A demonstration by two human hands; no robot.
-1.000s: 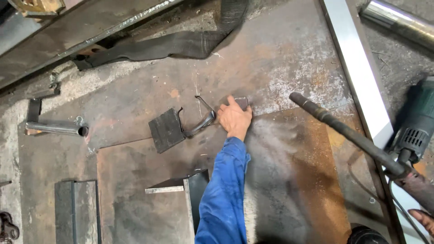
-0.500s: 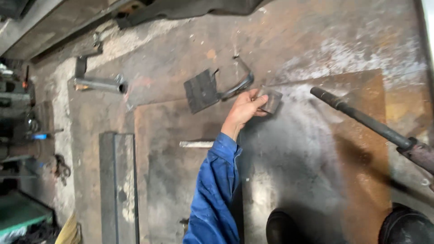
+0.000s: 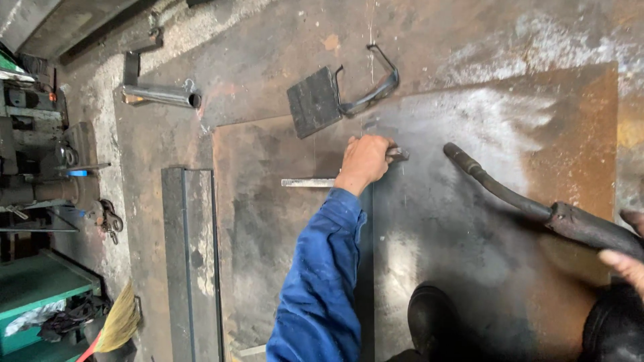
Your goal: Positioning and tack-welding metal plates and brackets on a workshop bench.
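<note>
Rusty steel plate (image 3: 469,221) covers most of the floor in the head view, laid flat on a larger, darker sheet so that it gives a level work surface. The left hand (image 3: 365,161), at the end of a blue sleeve (image 3: 322,268), is extended forward and closed around a small dark metal piece (image 3: 397,153). The hand presses the piece down against the plate, apparently to keep it from shifting. The fingers are curled tight; only the end of the piece shows past them.

The right hand (image 3: 620,258) appears at the right edge and grips the rear of a long dark torch-like tool (image 3: 523,198). The nozzle end points toward the left hand but stands apart from it, clear of the plate surface, so the tip does not touch the held piece.

Just beyond the left hand lie a square dark plate offcut (image 3: 314,100) and a pair of dark safety glasses (image 3: 369,90), touching each other and within easy reach. A thin flat bar (image 3: 307,182) lies beside the wrist. A short pipe (image 3: 161,95) rests further left, and a long steel beam (image 3: 191,261) lies parallel to the plate edge. A dark boot (image 3: 436,322) stands on the plate, near the bottom of the view.
</note>
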